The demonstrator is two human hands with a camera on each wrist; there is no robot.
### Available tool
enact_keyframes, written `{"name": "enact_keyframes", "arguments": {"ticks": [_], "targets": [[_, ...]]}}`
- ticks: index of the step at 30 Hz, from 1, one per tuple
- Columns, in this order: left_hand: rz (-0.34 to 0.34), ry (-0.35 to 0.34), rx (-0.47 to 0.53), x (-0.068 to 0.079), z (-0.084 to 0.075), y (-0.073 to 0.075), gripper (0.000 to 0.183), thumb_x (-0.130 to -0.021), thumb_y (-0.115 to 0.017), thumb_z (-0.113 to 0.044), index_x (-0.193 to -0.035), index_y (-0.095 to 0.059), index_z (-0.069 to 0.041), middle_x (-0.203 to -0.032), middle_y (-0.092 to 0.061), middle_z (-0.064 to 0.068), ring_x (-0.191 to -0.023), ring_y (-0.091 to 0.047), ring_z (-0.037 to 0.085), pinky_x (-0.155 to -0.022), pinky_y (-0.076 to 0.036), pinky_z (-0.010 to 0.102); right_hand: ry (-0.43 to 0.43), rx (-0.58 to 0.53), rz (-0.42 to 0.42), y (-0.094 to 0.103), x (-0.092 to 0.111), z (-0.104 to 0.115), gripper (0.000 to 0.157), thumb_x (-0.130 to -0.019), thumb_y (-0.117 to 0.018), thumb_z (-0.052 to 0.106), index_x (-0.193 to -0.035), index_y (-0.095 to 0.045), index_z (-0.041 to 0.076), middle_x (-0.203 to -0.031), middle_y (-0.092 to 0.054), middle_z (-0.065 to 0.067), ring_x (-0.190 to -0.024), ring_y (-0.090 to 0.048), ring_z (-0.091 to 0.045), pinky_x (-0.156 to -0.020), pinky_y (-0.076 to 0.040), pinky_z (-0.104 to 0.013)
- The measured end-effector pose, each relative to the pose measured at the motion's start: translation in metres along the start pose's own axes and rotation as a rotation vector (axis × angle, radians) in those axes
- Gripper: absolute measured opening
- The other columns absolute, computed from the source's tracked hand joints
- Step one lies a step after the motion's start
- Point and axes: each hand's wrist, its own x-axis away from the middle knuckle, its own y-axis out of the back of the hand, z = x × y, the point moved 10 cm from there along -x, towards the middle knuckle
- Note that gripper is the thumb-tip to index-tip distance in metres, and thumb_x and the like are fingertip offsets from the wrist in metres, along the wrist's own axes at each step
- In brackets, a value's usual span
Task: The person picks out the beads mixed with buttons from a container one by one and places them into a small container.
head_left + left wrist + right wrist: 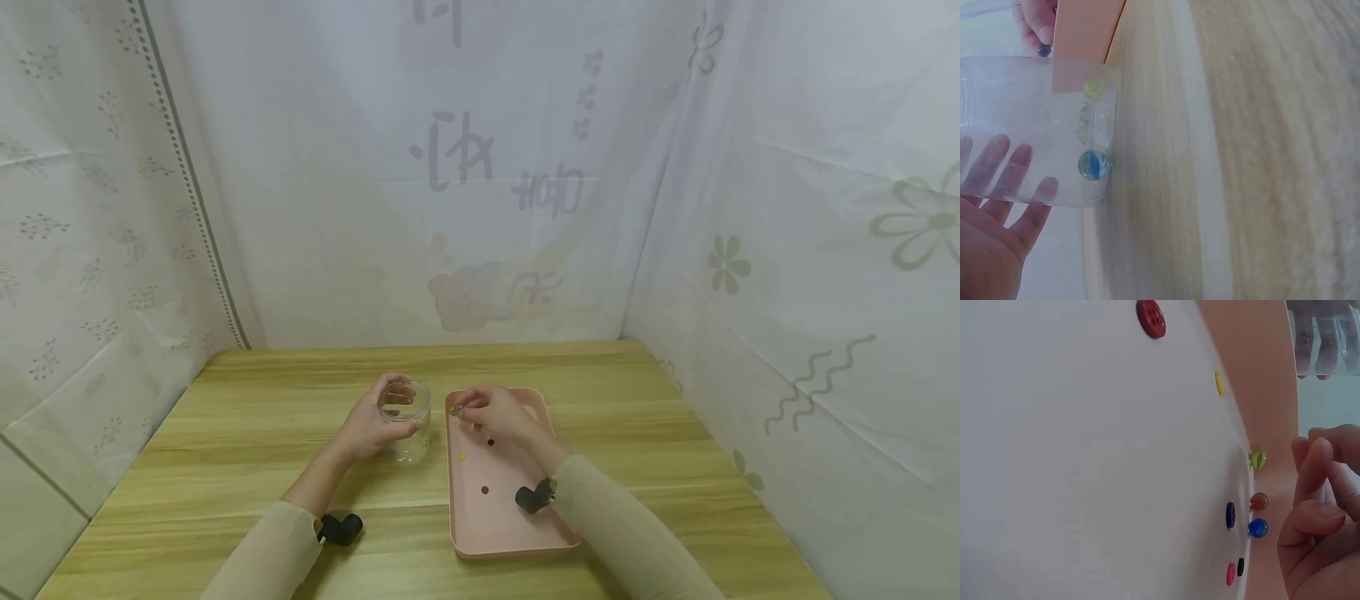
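My left hand [372,423] grips a clear jar [1029,112] around its side, mouth upward, close over the table. Several marbles lie at the jar's bottom, among them a blue-swirled marble [1092,165] and a yellow-green marble [1094,87]. Above the far left part of the pink tray [517,533], my right hand [495,412] brings thumb and forefinger together. A small dark marble [1044,50] shows at those fingertips in the left wrist view; the right wrist view hides it. Beneath this hand, the tray holds yellow-green [1259,459], brown [1259,501] and blue marbles [1258,528].
Flat buttons are scattered in the tray: a red button [1150,319], a yellow button [1220,383], a dark blue button [1230,515], a pink button [1230,574] and a black one. Patterned curtains [360,208] surround the wooden table [225,467] at the back and sides.
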Motion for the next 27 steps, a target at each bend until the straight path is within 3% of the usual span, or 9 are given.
{"name": "enact_keyframes", "arguments": {"ticks": [9, 21, 27], "targets": [[-0.002, 0.009, -0.003, 0.001, 0.0, 0.0, 0.075, -0.093, -0.088, -0.017, -0.155, -0.046, -0.007, -0.147, -0.061, 0.027, -0.139, -0.059, 0.052, -0.113, -0.053, 0.066, -0.006, -0.01, -0.045, 0.013, 0.007, 0.004, 0.024, -0.103, -0.078, 0.028, -0.125, -0.075, 0.018, -0.112, -0.079, -0.002, -0.076, -0.07, -0.018, -0.048, -0.042, -0.028], [0.0, 0.01, 0.002, 0.002, 0.0, 0.0, 0.074, -0.094, -0.087, -0.016, -0.154, -0.046, -0.007, -0.147, -0.06, 0.027, -0.139, -0.058, 0.053, -0.113, -0.053, 0.066, 0.045, -0.041, -0.075, 0.026, 0.011, 0.01, 0.026, -0.104, -0.077, 0.025, -0.128, -0.074, 0.014, -0.12, -0.079, -0.021, -0.078, -0.068, -0.021, -0.068, -0.058, -0.038], [-0.004, -0.003, 0.01, 0.001, -0.003, 0.0, 0.075, -0.093, -0.088, -0.015, -0.154, -0.046, -0.005, -0.147, -0.06, 0.03, -0.139, -0.058, 0.051, -0.115, -0.05, 0.068, 0.066, -0.079, -0.095, 0.035, 0.013, 0.019, 0.03, -0.105, -0.076, 0.026, -0.131, -0.074, 0.013, -0.113, -0.077, -0.012, -0.084, -0.071, -0.034, -0.071, -0.06, -0.046]]}}
